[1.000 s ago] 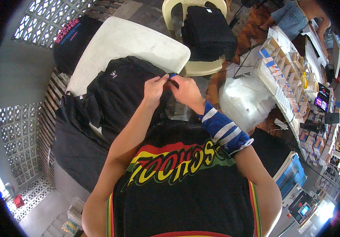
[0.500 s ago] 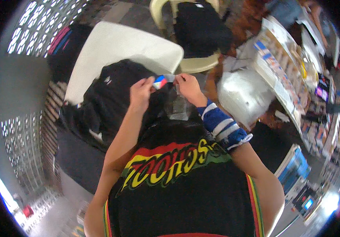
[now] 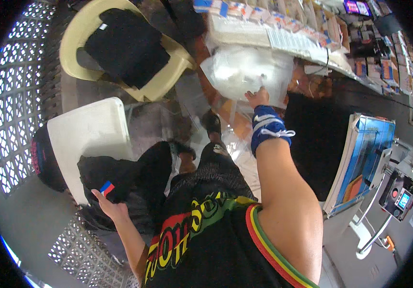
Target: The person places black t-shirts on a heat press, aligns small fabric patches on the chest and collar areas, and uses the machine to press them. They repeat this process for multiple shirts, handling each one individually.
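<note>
My left hand (image 3: 108,203) pinches a small red, blue and white flag-like label (image 3: 107,187) by its edge. Under and beside it lies black folded cloth (image 3: 103,168), partly over a white seat or small table (image 3: 88,129). My right arm, with a blue and white striped band (image 3: 268,127) at the wrist, stretches forward. Its hand (image 3: 258,98) has fingers apart at the near edge of a bulky clear plastic bag (image 3: 247,72). I see nothing held there, and whether the fingertips touch the plastic I cannot tell.
A cream plastic chair (image 3: 74,53) at far left bears a black garment (image 3: 124,45). Trays of small packets (image 3: 283,24) line a bench beyond the bag. To the right stand a blue-panelled frame (image 3: 362,158) and a machine with a lit display (image 3: 401,197).
My hands have parted. The left has drawn back low with the label; the right has let go of its pale strip end and moved to the plastic bag. The view has turned right.
</note>
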A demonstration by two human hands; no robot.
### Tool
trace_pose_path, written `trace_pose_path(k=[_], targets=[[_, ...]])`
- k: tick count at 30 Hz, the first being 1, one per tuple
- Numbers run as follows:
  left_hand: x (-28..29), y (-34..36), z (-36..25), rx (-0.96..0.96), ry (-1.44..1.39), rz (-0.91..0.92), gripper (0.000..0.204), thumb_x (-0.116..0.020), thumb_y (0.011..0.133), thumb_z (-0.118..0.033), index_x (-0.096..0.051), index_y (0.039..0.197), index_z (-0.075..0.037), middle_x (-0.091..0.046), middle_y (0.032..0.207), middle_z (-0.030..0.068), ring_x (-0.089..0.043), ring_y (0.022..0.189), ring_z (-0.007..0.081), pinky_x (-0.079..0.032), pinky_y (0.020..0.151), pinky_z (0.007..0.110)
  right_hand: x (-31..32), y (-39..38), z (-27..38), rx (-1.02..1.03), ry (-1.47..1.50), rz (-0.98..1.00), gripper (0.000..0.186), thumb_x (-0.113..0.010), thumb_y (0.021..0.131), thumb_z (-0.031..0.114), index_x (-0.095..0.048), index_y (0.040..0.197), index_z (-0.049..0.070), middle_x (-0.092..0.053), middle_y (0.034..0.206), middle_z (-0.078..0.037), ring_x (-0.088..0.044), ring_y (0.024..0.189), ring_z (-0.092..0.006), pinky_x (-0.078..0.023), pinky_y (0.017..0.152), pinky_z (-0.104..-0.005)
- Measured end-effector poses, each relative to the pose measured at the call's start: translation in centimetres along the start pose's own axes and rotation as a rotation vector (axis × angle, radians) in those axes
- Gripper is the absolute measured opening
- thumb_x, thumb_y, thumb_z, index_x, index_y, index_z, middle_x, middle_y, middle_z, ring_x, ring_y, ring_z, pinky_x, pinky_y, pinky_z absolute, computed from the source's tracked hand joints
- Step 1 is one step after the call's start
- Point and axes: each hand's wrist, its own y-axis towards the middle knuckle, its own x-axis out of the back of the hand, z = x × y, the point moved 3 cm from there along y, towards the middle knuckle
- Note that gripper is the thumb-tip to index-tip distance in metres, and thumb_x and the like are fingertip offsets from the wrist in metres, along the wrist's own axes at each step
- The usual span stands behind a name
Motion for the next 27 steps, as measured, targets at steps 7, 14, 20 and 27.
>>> trace_pose_path(k=[7, 14, 20, 27], targets=[[-6.8, -6.2, 0.6, -0.028, 0.165, 0.238, 0.053, -0.058, 0.103, -0.051, -0.062, 0.114, 0.000, -0.063, 0.098, 0.0085, -0.066, 0.086, 0.0199, -0.058, 0.078, 0.037, 4.9, 3.5, 1.6, 0.132, 0.378, -0.127, 0.033, -0.064, 0.094, 0.028, -0.063, 0.121, 0.008, -0.062, 0.116, -0.014, -0.065, 0.103, -0.0375, -0.055, 0.085, -0.0469], [-8.6, -12.5, 3.7, 0.179, 0.181, 0.432, 0.038, -0.056, 0.107, -0.043, -0.065, 0.099, -0.006, -0.063, 0.091, 0.0020, -0.064, 0.083, 0.0148, -0.055, 0.077, 0.033, -4.0, -19.2, 0.1, 0.550, -1.226, 1.035, 0.053, -0.077, 0.087, 0.033, -0.065, 0.128, 0.001, -0.070, 0.118, -0.016, -0.066, 0.110, -0.0309, -0.052, 0.094, -0.0418], [-7.3, -19.0, 5.9, 0.059, 0.247, 1.164, 0.034, -0.059, 0.107, -0.032, -0.061, 0.084, -0.009, -0.052, 0.081, -0.0050, -0.046, 0.074, 0.0065, -0.041, 0.065, 0.030, -2.8, -49.9, -5.4, 0.827, -1.312, 1.195, 0.047, -0.082, 0.083, 0.026, -0.065, 0.122, 0.005, -0.067, 0.112, -0.024, -0.063, 0.105, -0.0456, -0.051, 0.089, -0.0501], [-1.9, -24.8, 3.0, -0.533, 0.801, 1.585, 0.072, -0.088, 0.080, -0.043, -0.054, 0.126, -0.001, -0.070, 0.108, 0.0198, -0.071, 0.101, 0.0308, -0.055, 0.086, 0.040, 8.6, -57.7, -2.1, 0.825, -1.068, 0.569, 0.021, -0.077, 0.077, 0.008, -0.070, 0.095, 0.002, -0.071, 0.086, -0.019, -0.069, 0.083, -0.0385, -0.054, 0.073, -0.0407]])
